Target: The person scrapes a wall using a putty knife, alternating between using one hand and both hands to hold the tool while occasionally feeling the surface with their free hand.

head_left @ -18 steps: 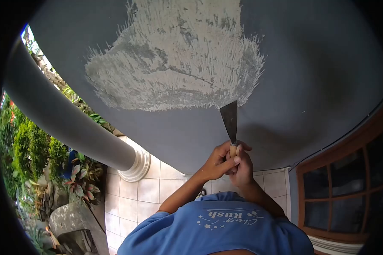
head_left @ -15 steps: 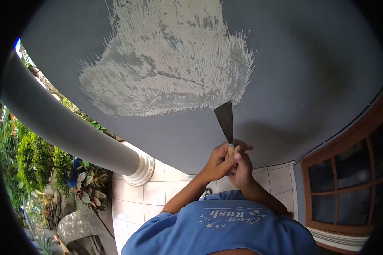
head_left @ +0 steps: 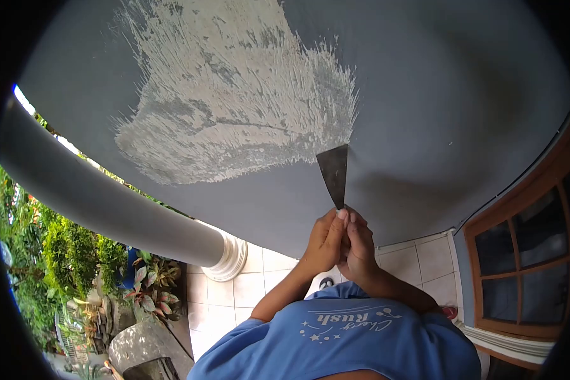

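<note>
While both hands are closed together around the handle of a scraper (head_left: 334, 172), its dark metal blade points up and away from the person and lies against a grey wall (head_left: 462, 107). The left hand (head_left: 323, 244) grips the handle from the left side, and the right hand (head_left: 360, 248) is wrapped around it from the right; the fingers of the two hands touch each other. The handle is almost fully hidden inside the hands, so only the blade shows clearly. The wide edge of the blade meets the wall at the lower right corner of a large pale patch (head_left: 234, 107), where the grey paint is gone and rough light plaster shows. The border of this patch is jagged, with many thin strokes.

Both forearms rise from a blue shirt (head_left: 348, 345) with white letters at the bottom of the view. To the left of the hands a round grey column (head_left: 95, 196) stands on a white ringed base (head_left: 231, 256), which rests on a floor of pale tiles (head_left: 418, 263). Green plants (head_left: 63, 259) grow beyond the column. On the right side a window with a brown wooden frame (head_left: 525, 259) is set in the wall.
</note>
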`<state>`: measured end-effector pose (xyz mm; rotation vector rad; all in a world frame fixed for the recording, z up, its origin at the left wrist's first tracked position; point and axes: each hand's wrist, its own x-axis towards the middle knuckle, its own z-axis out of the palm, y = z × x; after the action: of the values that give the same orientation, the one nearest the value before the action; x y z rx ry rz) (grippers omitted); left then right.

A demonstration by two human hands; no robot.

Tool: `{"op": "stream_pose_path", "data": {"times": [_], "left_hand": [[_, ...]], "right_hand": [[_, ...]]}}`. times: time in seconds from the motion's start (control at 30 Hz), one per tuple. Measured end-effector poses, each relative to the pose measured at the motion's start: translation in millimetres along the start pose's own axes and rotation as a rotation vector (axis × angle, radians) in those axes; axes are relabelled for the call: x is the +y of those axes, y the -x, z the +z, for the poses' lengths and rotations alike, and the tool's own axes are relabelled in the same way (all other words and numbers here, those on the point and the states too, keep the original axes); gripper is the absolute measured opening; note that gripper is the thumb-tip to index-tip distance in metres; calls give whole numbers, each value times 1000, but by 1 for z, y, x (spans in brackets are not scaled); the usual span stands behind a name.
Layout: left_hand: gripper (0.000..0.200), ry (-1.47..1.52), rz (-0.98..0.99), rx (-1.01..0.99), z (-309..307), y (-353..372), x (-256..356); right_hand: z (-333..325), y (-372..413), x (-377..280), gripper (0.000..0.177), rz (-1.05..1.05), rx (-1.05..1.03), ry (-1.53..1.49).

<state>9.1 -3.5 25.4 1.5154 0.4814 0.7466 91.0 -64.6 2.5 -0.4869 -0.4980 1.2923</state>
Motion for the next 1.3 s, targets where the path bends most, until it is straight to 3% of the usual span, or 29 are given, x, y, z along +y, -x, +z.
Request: {"op": "stream_pose_path", "data": {"times": [0.17, 0.3, 0.43, 0.47, 0.63, 0.7, 0.8, 0.9, 1.03, 1.07, 1.13, 1.23, 1.27, 1.3], "left_hand": [[46, -63, 99, 33, 1, -1, 7], [45, -42, 11, 104, 8, 13, -13], [44, -99, 77, 104, 13, -9, 23], [44, -148, 161, 108, 14, -16, 25], [47, -102, -4, 125, 8, 10, -15], [47, -143, 61, 205, 12, 6, -22], [47, -89, 102, 196, 14, -2, -12], [48, -36, -113, 92, 13, 3, 23], [49, -51, 14, 143, 10, 8, 1], [49, -106, 92, 173, 14, 2, -3], [47, -180, 212, 201, 17, -6, -3], [50, -202, 46, 87, 18, -13, 36], [45, -171, 146, 131, 20, -12, 28], [47, -200, 113, 134, 18, -6, 23]], "right_hand": [[5, -5, -4, 31, -29, -71, -15], [12, 8, -3, 33, 108, 196, 2], [1, -13, -14, 29, -45, -71, -3], [11, -13, -23, 29, -39, -53, 23], [0, 4, -4, 30, 88, 56, 33], [1, 0, -9, 31, 165, 104, 31], [-2, -6, -15, 32, 143, 34, 62], [-3, -4, -22, 31, 135, -144, -19], [-5, 12, -12, 27, 201, -108, -20], [-7, 7, -10, 28, 159, -32, 27], [-12, -3, -11, 28, 40, -102, 7], [-3, -9, -20, 29, -42, -140, -20], [2, -5, -22, 29, -23, -118, -27], [4, -1, -22, 30, -6, -97, -33]]}}
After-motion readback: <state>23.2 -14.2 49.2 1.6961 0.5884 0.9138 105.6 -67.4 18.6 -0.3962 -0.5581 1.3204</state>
